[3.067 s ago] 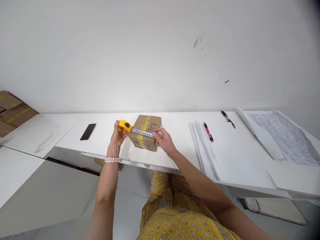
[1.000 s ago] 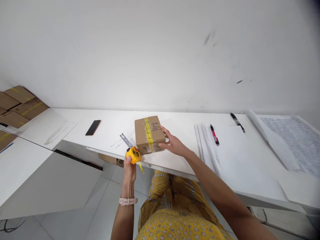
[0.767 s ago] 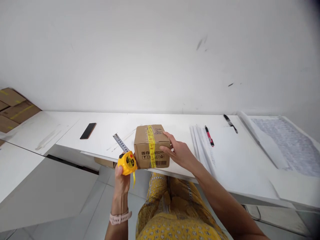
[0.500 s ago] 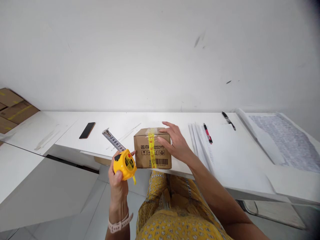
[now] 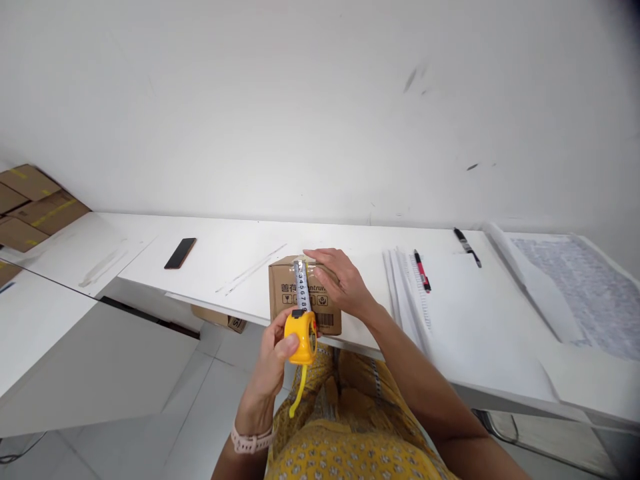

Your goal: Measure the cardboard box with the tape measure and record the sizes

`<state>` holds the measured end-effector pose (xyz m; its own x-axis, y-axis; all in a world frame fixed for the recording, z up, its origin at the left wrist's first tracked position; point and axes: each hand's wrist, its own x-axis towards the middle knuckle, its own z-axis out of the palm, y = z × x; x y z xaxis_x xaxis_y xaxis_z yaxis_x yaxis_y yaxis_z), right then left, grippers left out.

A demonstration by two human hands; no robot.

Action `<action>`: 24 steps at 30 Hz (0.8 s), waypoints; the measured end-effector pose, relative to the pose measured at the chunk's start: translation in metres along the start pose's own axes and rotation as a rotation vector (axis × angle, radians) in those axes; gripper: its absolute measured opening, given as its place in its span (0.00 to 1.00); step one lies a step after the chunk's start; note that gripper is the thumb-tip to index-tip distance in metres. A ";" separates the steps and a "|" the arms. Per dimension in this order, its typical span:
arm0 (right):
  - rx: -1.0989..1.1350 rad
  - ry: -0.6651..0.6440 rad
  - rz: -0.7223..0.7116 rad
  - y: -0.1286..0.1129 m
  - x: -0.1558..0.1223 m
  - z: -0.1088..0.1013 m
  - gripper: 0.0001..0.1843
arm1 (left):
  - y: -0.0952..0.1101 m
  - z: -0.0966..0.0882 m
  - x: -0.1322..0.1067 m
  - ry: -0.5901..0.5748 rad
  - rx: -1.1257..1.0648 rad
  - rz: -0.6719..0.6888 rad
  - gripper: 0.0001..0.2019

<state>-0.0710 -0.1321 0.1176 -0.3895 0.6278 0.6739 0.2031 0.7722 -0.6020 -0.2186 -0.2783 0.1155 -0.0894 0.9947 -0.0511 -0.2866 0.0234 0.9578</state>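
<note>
brown cardboard box: closed, at white desk's near edge | yellow plastic tape measure: blade out, pointing far, before box

Desk, papers, pens and stacked cartons suggest an office

the tape measure has a glossy plastic case and a shiny metal blade. the box is matt cardboard. from here the table looks smooth, though scuffed; the phone is glassy, the wristband matt and rubbery, the papers dull, the trousers creased cloth.
</note>
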 end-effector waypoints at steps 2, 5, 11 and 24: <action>-0.058 -0.018 -0.024 0.001 0.001 -0.001 0.22 | 0.000 0.000 0.003 -0.004 0.012 -0.003 0.31; -0.152 -0.064 -0.049 0.002 0.000 -0.001 0.22 | 0.000 -0.002 0.004 -0.013 0.017 -0.012 0.31; -0.220 -0.038 -0.001 0.007 0.006 0.001 0.22 | 0.000 -0.018 -0.009 -0.059 0.123 -0.062 0.34; -0.132 -0.011 0.083 0.020 0.016 0.000 0.21 | -0.033 -0.049 -0.010 -0.241 0.021 -0.130 0.37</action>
<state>-0.0732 -0.1068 0.1165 -0.3761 0.6894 0.6191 0.3514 0.7244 -0.5931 -0.2552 -0.2938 0.0700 0.1773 0.9783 -0.1074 -0.2612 0.1520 0.9532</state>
